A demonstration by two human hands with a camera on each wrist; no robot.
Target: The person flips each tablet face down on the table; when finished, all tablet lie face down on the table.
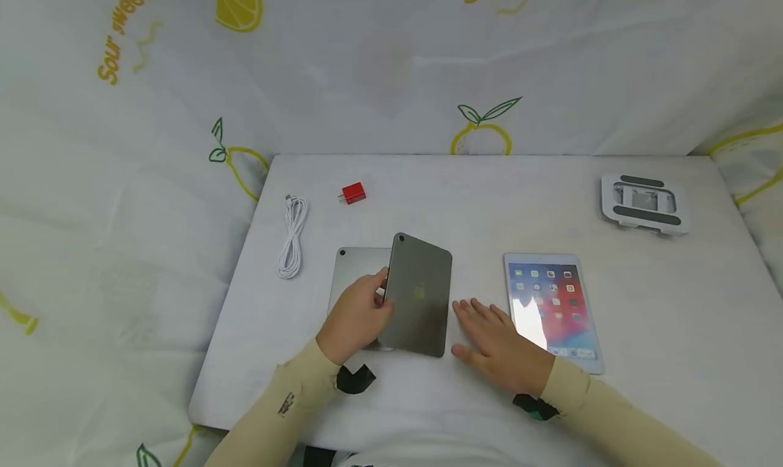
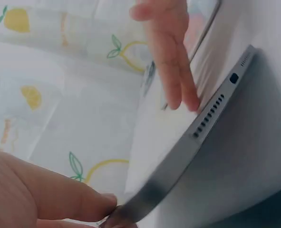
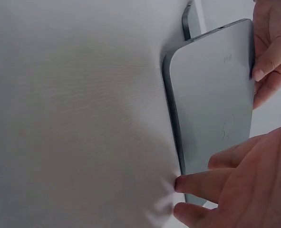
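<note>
Leftmost on the worktop (image 1: 428, 399), near its far left corner, lies a coiled white cable (image 1: 292, 236), with a small red charger plug (image 1: 353, 193) just beside it toward the back edge. Nearer the front edge, left of centre, a silver tablet (image 1: 355, 266) lies flat, back up. Propped over its right part stands the dark grey tablet (image 1: 419, 297), tilted up on its right long edge, back toward the camera, long axis running from the front edge toward the back. The left hand (image 1: 355, 317) grips this tablet's raised left long edge, fingers curled round it and thumb on the back. Just to the right, the right hand (image 1: 498, 344) rests flat on the worktop, fingers straight and spread, holding nothing; its fingertips (image 1: 465, 308) lie close beside the tablet's lower long edge, touching or nearly so in the right wrist view. So the grey tablet sits between both hands, the left one already on it. Further right lies a white tablet (image 1: 553, 310) with its screen lit, partly under the right wrist. Toward the far right corner sits a folded grey stand (image 1: 644, 203).
</note>
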